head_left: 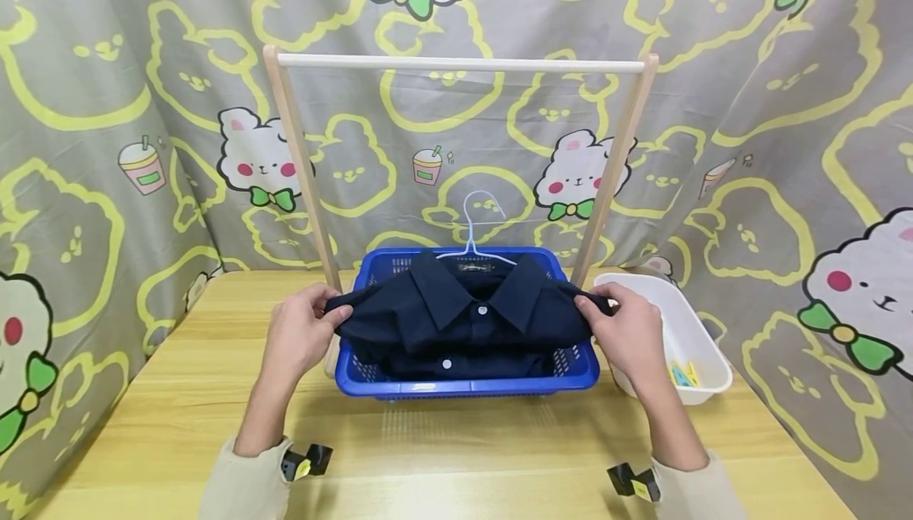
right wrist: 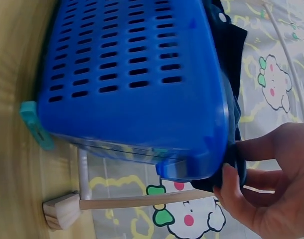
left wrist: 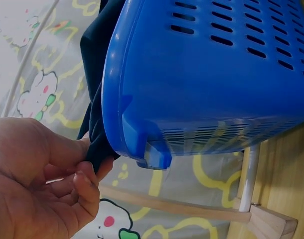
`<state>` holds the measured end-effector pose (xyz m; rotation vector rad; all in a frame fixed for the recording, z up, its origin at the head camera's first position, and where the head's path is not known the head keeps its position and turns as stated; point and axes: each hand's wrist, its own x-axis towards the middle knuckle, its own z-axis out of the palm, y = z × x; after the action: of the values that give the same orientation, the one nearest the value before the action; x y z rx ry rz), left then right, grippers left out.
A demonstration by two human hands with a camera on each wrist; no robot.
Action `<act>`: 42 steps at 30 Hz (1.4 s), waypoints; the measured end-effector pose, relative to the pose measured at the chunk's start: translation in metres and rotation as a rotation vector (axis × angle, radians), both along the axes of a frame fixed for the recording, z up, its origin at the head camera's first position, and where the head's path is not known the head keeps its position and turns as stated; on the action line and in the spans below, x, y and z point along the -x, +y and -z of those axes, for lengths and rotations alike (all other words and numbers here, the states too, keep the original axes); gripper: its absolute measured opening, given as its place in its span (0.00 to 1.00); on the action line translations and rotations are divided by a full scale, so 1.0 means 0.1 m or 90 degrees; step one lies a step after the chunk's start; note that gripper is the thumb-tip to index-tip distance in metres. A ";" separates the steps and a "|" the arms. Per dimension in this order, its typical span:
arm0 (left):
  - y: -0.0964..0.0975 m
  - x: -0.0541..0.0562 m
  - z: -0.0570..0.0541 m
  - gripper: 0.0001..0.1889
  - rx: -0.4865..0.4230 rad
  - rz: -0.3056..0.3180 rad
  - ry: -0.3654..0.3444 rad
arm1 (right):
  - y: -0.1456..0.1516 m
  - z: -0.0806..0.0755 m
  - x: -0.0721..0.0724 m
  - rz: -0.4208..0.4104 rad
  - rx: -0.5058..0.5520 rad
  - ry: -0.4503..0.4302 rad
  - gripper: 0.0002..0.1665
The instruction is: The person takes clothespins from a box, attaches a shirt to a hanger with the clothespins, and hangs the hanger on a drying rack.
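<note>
Left hand (head_left: 298,330) and right hand (head_left: 631,330) pinch the shirt (head_left: 460,334) either side, seemingly squaring it on its hanger (head_left: 470,241), a level lift likely wanted next!

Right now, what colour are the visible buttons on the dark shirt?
The buttons on the shirt are white, clearest in the head view.

Right hand (right wrist: 281,194) pinches dark cloth garment (right wrist: 230,50) beside slotted blue plastic basket (right wrist: 132,117)
Slim teal plastic piece (right wrist: 36,125) sits by the basket's lower corner.

Cream sleeves (head_left: 246,488), black wrist cameras (head_left: 318,459)
</note>
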<state>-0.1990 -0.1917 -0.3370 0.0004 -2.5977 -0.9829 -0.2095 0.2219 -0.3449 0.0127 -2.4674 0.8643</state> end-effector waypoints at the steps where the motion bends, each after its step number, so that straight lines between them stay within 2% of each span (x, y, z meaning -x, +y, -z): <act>1: 0.00 0.00 0.00 0.07 -0.002 -0.002 0.003 | 0.01 -0.01 -0.01 -0.009 0.000 -0.006 0.14; 5: -0.01 -0.01 0.00 0.07 -0.009 -0.008 0.010 | 0.02 -0.05 -0.02 -0.036 0.001 -0.002 0.17; 11: -0.01 -0.02 -0.01 0.07 -0.025 -0.013 0.006 | 0.01 -0.06 -0.02 -0.051 0.006 0.012 0.12; 18: 0.00 -0.02 -0.03 0.09 -0.037 -0.013 0.000 | -0.03 -0.03 -0.03 -0.022 0.007 0.039 0.11; 31: 0.02 0.00 -0.01 0.09 -0.059 -0.010 -0.019 | -0.07 0.05 -0.03 0.007 -0.042 0.103 0.11; 42: 0.00 0.04 0.02 0.10 -0.055 0.005 -0.040 | -0.08 0.11 0.04 0.049 -0.063 0.138 0.16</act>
<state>-0.2032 -0.1919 -0.3388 0.0442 -2.6121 -1.1137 -0.2135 0.2137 -0.3559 0.0436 -2.2890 0.6702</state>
